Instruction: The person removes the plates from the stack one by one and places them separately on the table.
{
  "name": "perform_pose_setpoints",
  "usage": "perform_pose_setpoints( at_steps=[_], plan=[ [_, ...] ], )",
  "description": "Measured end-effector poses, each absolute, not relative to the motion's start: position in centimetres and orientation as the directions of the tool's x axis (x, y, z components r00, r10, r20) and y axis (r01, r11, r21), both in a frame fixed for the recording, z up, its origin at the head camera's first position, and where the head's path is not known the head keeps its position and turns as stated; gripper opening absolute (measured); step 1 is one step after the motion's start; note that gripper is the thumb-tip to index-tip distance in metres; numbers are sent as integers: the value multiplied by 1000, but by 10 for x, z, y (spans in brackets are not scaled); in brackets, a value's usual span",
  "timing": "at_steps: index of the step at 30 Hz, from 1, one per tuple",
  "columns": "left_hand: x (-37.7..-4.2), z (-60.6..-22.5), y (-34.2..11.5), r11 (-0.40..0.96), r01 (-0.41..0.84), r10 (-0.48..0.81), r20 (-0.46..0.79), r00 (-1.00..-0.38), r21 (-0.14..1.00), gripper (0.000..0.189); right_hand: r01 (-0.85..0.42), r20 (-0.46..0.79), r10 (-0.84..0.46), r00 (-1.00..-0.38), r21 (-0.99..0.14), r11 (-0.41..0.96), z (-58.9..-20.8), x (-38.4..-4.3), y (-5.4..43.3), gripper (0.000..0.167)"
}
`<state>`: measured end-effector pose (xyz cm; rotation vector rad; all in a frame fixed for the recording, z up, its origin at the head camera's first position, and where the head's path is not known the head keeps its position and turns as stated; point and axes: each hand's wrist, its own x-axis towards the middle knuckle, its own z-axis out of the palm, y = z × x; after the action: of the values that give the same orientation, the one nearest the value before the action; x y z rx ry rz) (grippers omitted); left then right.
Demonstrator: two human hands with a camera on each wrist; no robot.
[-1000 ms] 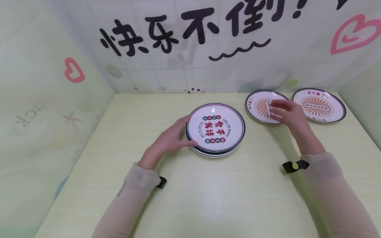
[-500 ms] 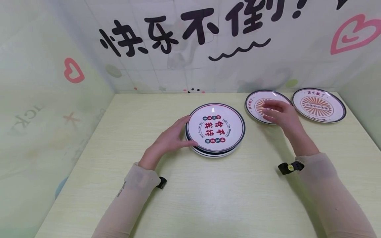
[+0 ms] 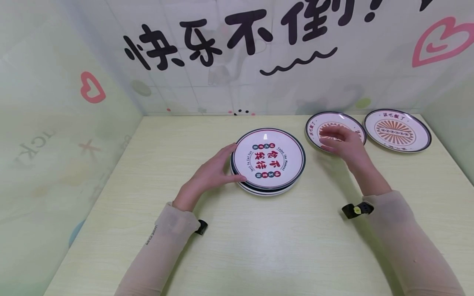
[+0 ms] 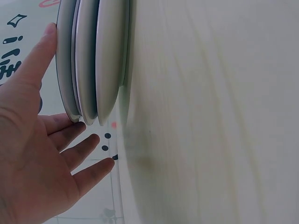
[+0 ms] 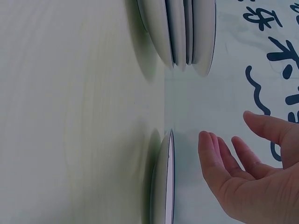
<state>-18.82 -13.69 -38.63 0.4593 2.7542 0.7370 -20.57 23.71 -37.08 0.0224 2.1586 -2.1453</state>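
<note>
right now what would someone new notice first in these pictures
Probably the stack of white round plates with red and black lettering in the middle of the pale wooden table, with the left hand touching its left edge. Next, the right hand hovering over a white plate with an orange sunburst at the back right, beside a matching second sunburst plate.
</note>
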Motion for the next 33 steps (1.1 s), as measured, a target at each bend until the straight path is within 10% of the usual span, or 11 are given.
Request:
perform_pose_setpoints(
  at_steps=[33],
  plan=[
    [-188,-386,-137,824,224,358,-171,-918,521,111,96,-133,-154,-979,-970,224,-375,-200,209,55]
  ],
)
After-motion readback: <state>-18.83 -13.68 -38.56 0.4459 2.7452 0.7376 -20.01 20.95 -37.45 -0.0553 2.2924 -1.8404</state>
